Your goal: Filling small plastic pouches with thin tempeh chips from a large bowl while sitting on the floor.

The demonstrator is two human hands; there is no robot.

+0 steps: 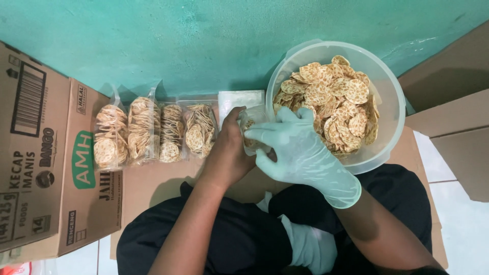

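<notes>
Small clear bag (250,133) of thin crackers just left of big plastic bowl (387,102), pinched between bare left hand (226,153) and gloved right hand (295,150); probably light, slippery, brittle inside, so best held by film edges.

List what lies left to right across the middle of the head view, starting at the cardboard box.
Printed cardboard box → four filled clear bags of round crackers → bare left hand → small bag being filled → gloved right hand → clear plastic tub of crackers → plain cardboard flaps.
</notes>
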